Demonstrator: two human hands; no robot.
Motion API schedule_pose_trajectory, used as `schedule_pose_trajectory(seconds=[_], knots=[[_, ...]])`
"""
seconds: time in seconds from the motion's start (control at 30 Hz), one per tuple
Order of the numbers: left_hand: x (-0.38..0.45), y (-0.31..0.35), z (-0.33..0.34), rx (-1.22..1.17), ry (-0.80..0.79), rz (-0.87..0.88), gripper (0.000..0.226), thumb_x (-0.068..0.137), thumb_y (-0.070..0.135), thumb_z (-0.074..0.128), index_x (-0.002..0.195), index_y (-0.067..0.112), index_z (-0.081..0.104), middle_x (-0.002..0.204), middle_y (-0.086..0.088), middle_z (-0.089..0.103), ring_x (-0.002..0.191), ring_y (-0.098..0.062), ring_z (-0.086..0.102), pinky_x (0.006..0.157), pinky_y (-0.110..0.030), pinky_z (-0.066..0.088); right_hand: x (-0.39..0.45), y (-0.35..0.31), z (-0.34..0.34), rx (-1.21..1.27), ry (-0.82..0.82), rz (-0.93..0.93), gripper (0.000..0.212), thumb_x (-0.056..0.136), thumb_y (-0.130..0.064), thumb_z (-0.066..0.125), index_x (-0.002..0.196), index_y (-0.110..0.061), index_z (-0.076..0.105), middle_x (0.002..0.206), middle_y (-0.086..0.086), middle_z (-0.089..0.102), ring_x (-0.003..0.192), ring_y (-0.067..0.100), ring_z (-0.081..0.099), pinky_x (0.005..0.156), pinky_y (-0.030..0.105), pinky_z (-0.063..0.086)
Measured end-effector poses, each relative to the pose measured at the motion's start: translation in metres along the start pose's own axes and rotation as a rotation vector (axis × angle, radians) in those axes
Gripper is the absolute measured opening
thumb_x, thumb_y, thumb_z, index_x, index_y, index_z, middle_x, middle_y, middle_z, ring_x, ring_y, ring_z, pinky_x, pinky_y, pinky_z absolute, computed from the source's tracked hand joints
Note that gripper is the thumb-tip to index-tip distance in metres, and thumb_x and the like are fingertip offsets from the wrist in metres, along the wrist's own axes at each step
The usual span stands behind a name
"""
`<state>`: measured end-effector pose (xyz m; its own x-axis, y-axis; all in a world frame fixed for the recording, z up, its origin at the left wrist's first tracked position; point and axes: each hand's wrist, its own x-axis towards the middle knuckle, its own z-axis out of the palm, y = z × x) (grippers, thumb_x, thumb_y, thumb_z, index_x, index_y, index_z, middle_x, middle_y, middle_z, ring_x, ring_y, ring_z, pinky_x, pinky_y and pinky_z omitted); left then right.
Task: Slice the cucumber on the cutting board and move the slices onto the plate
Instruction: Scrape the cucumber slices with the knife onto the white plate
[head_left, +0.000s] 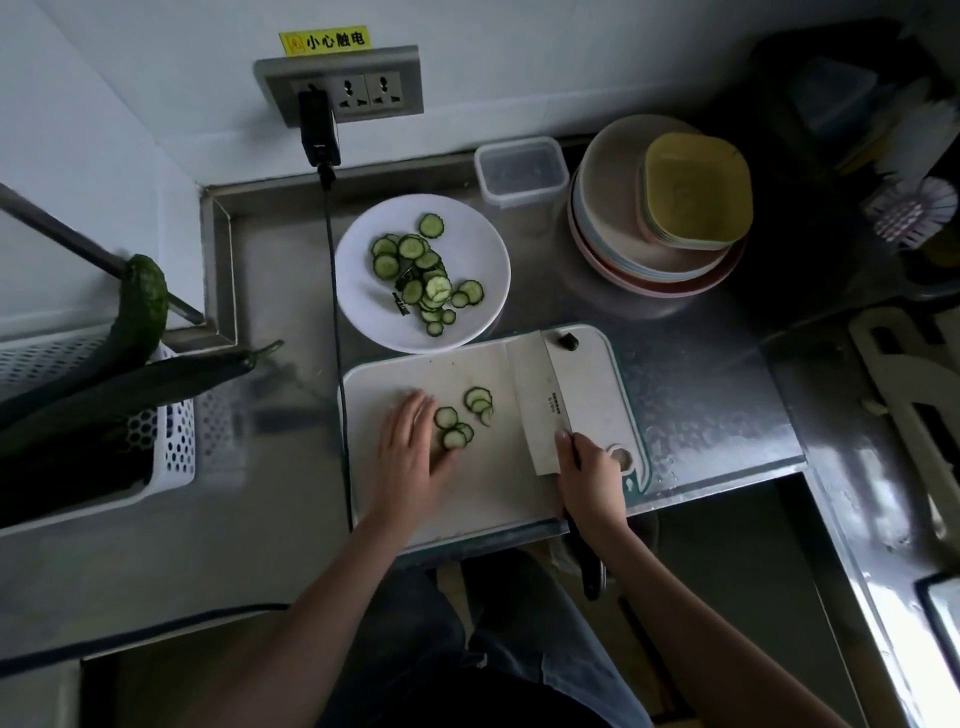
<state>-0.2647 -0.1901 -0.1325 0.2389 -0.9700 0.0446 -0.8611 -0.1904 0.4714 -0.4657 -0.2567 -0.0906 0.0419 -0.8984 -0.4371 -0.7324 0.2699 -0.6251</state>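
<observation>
Several cucumber slices (464, 417) lie on the white cutting board (488, 499) near its middle. My left hand (408, 453) rests flat on the board just left of them, fingers straight, the thumb touching the nearest slice. My right hand (589, 480) grips the black handle of a cleaver (545, 400), whose broad blade lies flat on the board to the right of the slices. Behind the board, the white plate (363, 301) holds a pile of cucumber slices (423, 275).
A white perforated basket (171, 441) at the left holds whole cucumbers (135, 322). A black cable (335, 322) runs from the wall socket down past the board's left edge. Stacked plates and bowls (660, 208) and a clear container (522, 169) stand at the back right.
</observation>
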Motion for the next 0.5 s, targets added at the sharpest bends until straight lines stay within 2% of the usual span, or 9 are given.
schedule_pose_trajectory(seconds=[0.07,0.2,0.33,0.37,0.43,0.5], knots=[[-0.001,0.003,0.006,0.005,-0.002,0.018,0.058,0.090,0.039,0.045,0.131,-0.001,0.049,0.139,-0.018,0.045,0.132,-0.027,0.035,0.108,-0.042,0.032,-0.001,-0.001,0.001,-0.045,-0.015,-0.033,0.038,0.097,-0.041,0.040,0.072,-0.015,0.052,0.060,0.009,0.058,0.052,0.030,0.057,0.050,0.043,0.050],[-0.003,0.015,0.017,-0.005,0.056,-0.019,0.045,0.090,0.027,0.044,0.123,-0.001,0.058,0.129,-0.018,0.055,0.122,-0.030,0.050,0.106,-0.038,0.028,-0.012,-0.009,0.009,-0.106,-0.145,-0.115,0.033,0.098,-0.034,0.042,0.082,-0.009,0.060,0.071,0.007,0.058,0.063,0.024,0.053,0.055,0.030,0.035],[0.000,0.025,0.018,-0.051,0.111,-0.140,0.039,0.089,0.017,0.042,0.119,-0.002,0.060,0.122,-0.017,0.060,0.114,-0.032,0.057,0.099,-0.046,0.043,-0.030,-0.015,0.026,-0.063,-0.187,-0.092,0.031,0.098,-0.033,0.042,0.077,-0.013,0.055,0.068,0.005,0.056,0.062,0.022,0.052,0.055,0.028,0.033],[0.001,0.030,0.019,-0.058,0.108,-0.167,0.040,0.090,0.016,0.040,0.121,-0.003,0.058,0.124,-0.018,0.059,0.115,-0.033,0.057,0.100,-0.047,0.042,-0.033,-0.016,0.030,-0.049,-0.188,-0.086,0.031,0.098,-0.033,0.042,0.076,-0.014,0.055,0.068,0.004,0.056,0.061,0.022,0.052,0.055,0.029,0.034],[0.001,0.043,0.022,-0.093,0.097,-0.213,0.046,0.093,0.019,0.034,0.127,-0.007,0.051,0.129,-0.022,0.053,0.122,-0.034,0.050,0.108,-0.041,0.028,-0.038,-0.020,0.036,-0.023,-0.212,-0.080,0.032,0.098,-0.032,0.042,0.077,-0.013,0.057,0.068,0.004,0.058,0.061,0.021,0.054,0.055,0.032,0.039],[0.002,0.056,0.022,-0.188,0.095,-0.279,0.054,0.096,0.026,0.028,0.135,-0.009,0.039,0.140,-0.023,0.041,0.133,-0.031,0.034,0.114,-0.034,0.011,-0.042,-0.022,0.043,0.012,-0.238,-0.080,0.031,0.098,-0.030,0.042,0.078,-0.013,0.057,0.068,0.005,0.060,0.061,0.022,0.056,0.056,0.035,0.042]])
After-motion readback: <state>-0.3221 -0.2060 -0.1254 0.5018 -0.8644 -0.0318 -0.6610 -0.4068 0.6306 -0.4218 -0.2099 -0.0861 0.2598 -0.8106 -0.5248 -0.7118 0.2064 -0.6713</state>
